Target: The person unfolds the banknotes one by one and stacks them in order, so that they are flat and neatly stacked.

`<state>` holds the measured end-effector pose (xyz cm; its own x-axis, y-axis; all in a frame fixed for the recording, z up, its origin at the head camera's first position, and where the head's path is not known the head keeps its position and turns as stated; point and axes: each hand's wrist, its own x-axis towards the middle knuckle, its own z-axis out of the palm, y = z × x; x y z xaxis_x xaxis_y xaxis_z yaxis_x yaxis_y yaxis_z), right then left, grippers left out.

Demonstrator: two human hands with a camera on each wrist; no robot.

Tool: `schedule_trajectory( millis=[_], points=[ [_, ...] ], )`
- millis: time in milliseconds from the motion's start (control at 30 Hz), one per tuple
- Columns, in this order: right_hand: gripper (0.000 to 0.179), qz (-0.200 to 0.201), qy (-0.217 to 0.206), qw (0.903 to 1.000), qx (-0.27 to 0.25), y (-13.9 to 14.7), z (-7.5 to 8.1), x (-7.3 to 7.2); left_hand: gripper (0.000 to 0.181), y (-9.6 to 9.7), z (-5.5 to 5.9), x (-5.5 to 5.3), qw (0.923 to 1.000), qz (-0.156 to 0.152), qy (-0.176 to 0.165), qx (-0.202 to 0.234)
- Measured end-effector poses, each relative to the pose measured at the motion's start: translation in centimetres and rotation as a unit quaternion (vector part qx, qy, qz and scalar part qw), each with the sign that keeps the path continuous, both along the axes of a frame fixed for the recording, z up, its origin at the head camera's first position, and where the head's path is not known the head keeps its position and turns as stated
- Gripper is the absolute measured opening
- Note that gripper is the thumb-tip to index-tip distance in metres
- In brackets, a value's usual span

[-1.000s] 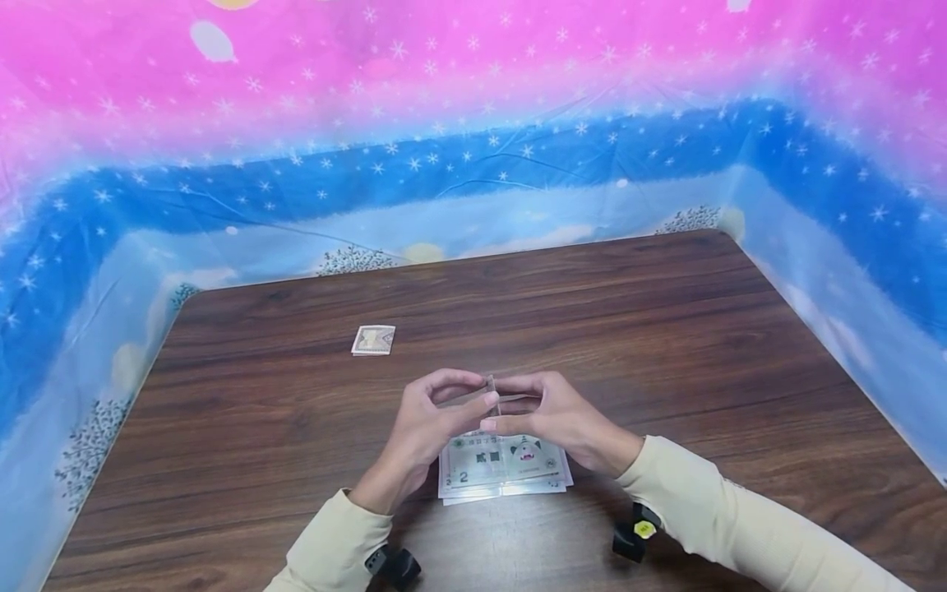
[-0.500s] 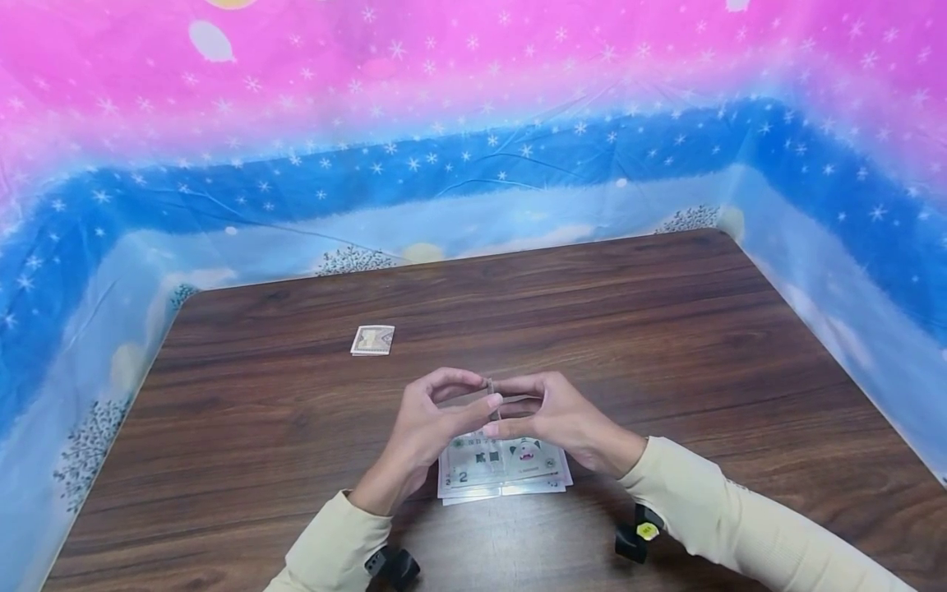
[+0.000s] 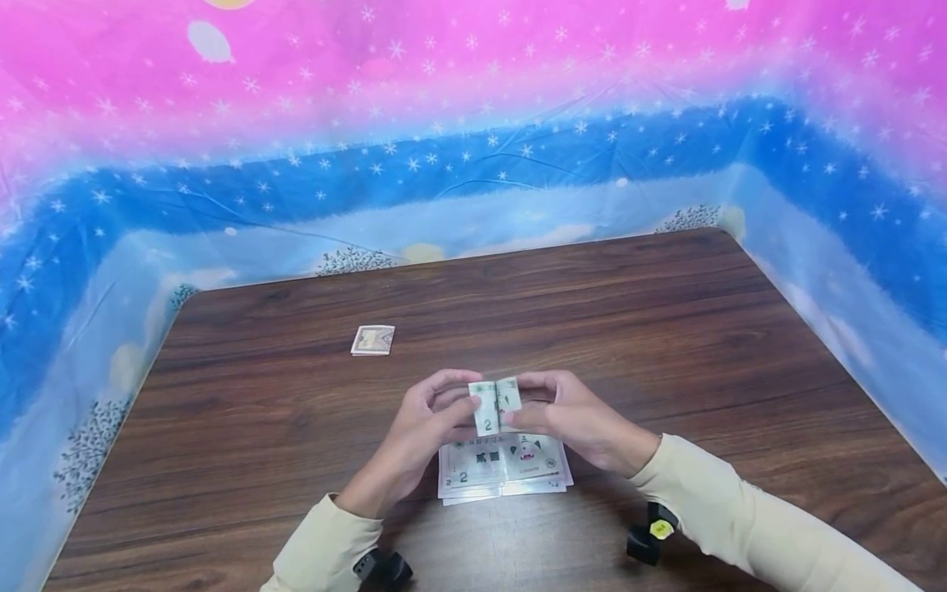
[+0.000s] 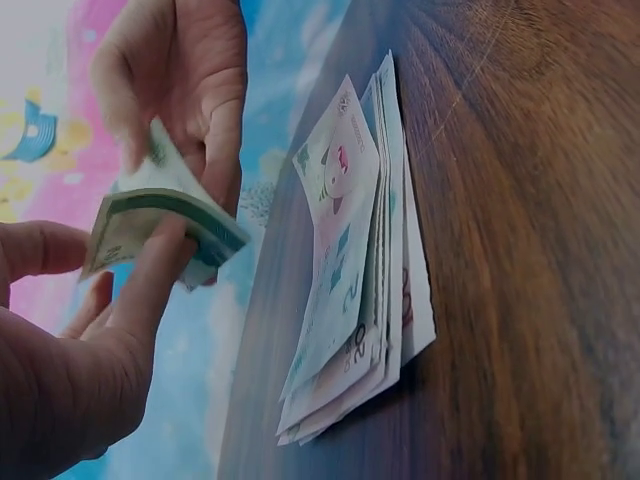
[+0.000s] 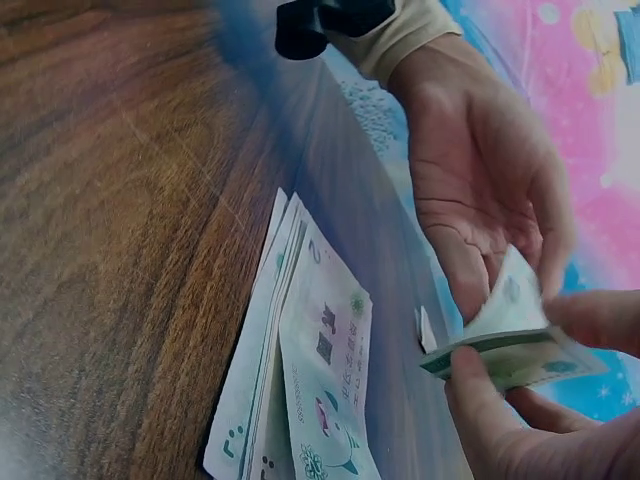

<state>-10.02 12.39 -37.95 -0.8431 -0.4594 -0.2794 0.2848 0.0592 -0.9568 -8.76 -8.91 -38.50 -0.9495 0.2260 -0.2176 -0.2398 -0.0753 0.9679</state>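
Note:
A green play banknote [image 3: 484, 413] marked 2, creased down its middle, stands upright between my hands just above the table. My left hand [image 3: 425, 423] pinches its left half between thumb and fingers. The right half is pinched by my right hand [image 3: 573, 415]. Both wrist views show the note [image 4: 165, 215] bent along the fold, its halves angled apart. Close below lies a pile of flat banknotes [image 3: 505, 473], a green 2 on top; in the left wrist view a 20 shows beneath it.
A small folded brownish note [image 3: 373, 339] lies farther back, left of centre, on the dark wooden table [image 3: 629, 329]. Behind the table hangs a pink and blue snowflake cloth [image 3: 473, 123]. Each sleeve carries a black wrist camera [image 3: 383, 569].
The note was edge-on and folded together between my fingertips; now its two halves are spread and face me. My right hand has shifted slightly right. The pile and folded note are unmoved.

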Motion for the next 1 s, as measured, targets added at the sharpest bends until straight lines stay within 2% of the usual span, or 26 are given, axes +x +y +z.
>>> schedule_trajectory(
  millis=[133, 267, 333, 467, 533, 567, 633, 767, 900, 1000],
  points=[
    [0.046, -0.028, -0.011, 0.9995, 0.005, 0.5, 0.0, 0.0, 0.036, -0.3, 0.2, 0.3, 0.9992, 0.012, 0.007, -0.038],
    [0.039, -0.062, -0.001, 0.9979, 0.018, 1.0, -0.2, 0.1, 0.039, -0.8, 0.3, 0.6, 0.9944, 0.030, 0.010, -0.101],
    [0.036, -0.070, 0.011, 0.9968, 0.036, 1.2, -0.4, 0.0, 0.039, -1.0, 0.2, 0.6, 0.9927, 0.029, 0.013, -0.117],
    [0.031, -0.066, 0.038, 0.9936, 0.083, 1.6, -0.8, -0.1, 0.031, -1.3, -0.2, 0.5, 0.9887, 0.000, 0.037, -0.145],
    [0.029, -0.053, 0.071, 0.9899, 0.111, 1.7, -1.0, -0.3, 0.027, -1.5, -0.3, 0.5, 0.9812, -0.025, 0.062, -0.181],
    [0.028, -0.046, 0.098, 0.9849, 0.136, 1.9, -1.2, -0.3, 0.026, -1.6, -0.4, 0.5, 0.9748, -0.040, 0.074, -0.206],
    [0.027, -0.029, 0.156, 0.9690, 0.189, 2.0, -1.4, -0.4, 0.024, -1.8, -0.5, 0.5, 0.9576, -0.069, 0.098, -0.262],
    [0.026, 0.008, 0.259, 0.9182, 0.299, 1.8, -1.9, -0.3, 0.026, -1.9, -0.7, 0.5, 0.9121, -0.116, 0.136, -0.369],
    [0.027, 0.033, 0.306, 0.8852, 0.349, 1.3, -2.7, -0.1, 0.026, -1.8, -1.2, 0.6, 0.8682, -0.134, 0.176, -0.444],
    [0.031, 0.035, 0.326, 0.8657, 0.378, 1.1, -3.2, 0.0, 0.030, -1.7, -1.5, 0.7, 0.8487, -0.128, 0.187, -0.478]
  ],
)
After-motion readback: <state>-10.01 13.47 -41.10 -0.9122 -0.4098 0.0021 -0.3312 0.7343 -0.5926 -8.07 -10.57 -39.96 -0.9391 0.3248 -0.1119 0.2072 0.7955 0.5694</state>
